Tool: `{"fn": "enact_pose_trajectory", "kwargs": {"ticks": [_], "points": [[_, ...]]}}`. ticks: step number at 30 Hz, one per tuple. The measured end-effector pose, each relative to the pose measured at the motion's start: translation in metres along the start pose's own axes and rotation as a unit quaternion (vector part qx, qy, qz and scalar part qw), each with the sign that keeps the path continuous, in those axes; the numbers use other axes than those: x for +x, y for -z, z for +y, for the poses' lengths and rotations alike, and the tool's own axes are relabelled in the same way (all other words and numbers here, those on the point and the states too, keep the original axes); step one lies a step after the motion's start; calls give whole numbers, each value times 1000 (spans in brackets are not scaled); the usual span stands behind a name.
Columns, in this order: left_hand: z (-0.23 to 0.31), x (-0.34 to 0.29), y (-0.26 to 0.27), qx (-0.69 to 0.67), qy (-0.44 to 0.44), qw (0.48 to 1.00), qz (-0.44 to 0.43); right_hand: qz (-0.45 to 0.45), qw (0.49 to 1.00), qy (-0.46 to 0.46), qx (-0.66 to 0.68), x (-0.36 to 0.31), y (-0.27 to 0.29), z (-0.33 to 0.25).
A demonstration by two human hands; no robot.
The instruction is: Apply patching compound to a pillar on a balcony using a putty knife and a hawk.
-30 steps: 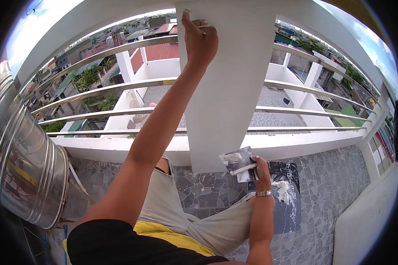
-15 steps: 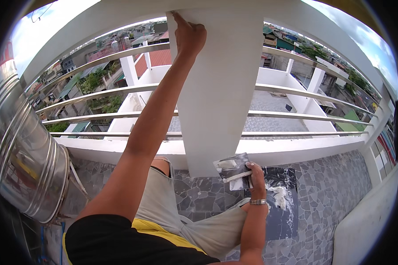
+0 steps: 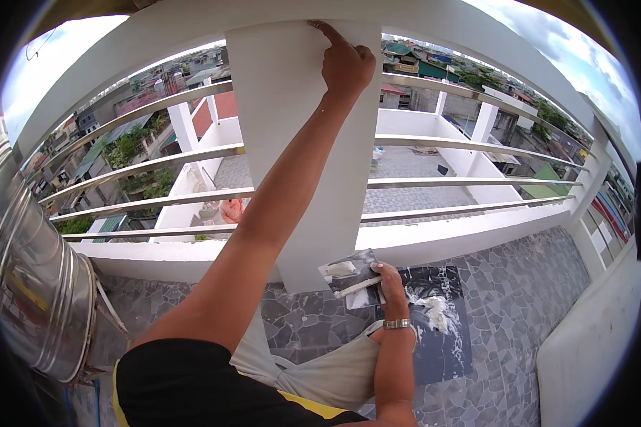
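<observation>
My left hand (image 3: 347, 64) reaches up to the top of a white column (image 3: 303, 156). Its index finger is stretched out against the seam where the column meets the white top beam (image 3: 406, 16). The other fingers are curled in, and I see nothing held. Down by my knee, my right hand (image 3: 393, 290) is closed on a flat metal putty trowel (image 3: 367, 262) with a pale bar across it. A lump of white putty (image 3: 340, 269) sits on its face. Beside that hand a dark board (image 3: 441, 356) lies on the floor, smeared with more putty (image 3: 438, 313).
Metal rails (image 3: 441, 142) run off both sides of the column above a low white wall (image 3: 463, 231). A large shiny metal tank (image 3: 32, 270) stands at the left on a rusty stand. Grey stone-patterned tiles (image 3: 513, 299) cover the floor. Rooftops spread beyond the railing.
My left fingertip has moved rightward along the seam, from the column's left edge toward its middle. The view has shifted a little. My right hand keeps its hold on the putty trowel.
</observation>
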State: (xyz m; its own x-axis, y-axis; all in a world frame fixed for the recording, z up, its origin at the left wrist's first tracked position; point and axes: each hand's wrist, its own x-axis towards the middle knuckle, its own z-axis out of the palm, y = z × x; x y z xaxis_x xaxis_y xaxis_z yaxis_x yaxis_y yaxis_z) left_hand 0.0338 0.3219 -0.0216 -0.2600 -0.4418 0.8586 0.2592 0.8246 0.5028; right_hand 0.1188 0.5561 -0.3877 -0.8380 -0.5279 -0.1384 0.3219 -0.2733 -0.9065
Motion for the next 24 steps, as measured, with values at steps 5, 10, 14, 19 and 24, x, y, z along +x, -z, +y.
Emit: {"fn": "enact_pose_trajectory", "kwargs": {"ticks": [5, 10, 14, 19, 24], "points": [[28, -12, -26, 20, 2, 1000, -10, 18, 999, 11, -25, 16, 7, 9], [13, -46, 19, 29, -63, 994, -80, 34, 999, 13, -17, 11, 4, 9], [-41, -39, 87, -14, -68, 997, 35, 17, 1000, 8, -21, 14, 9, 12], [-64, -3, 133, 42, -56, 996, 49, 31, 997, -15, -62, 11, -5, 9], [-61, 20, 143, -20, -16, 999, 48, 23, 998, -9, -51, 9, -6, 9]]}}
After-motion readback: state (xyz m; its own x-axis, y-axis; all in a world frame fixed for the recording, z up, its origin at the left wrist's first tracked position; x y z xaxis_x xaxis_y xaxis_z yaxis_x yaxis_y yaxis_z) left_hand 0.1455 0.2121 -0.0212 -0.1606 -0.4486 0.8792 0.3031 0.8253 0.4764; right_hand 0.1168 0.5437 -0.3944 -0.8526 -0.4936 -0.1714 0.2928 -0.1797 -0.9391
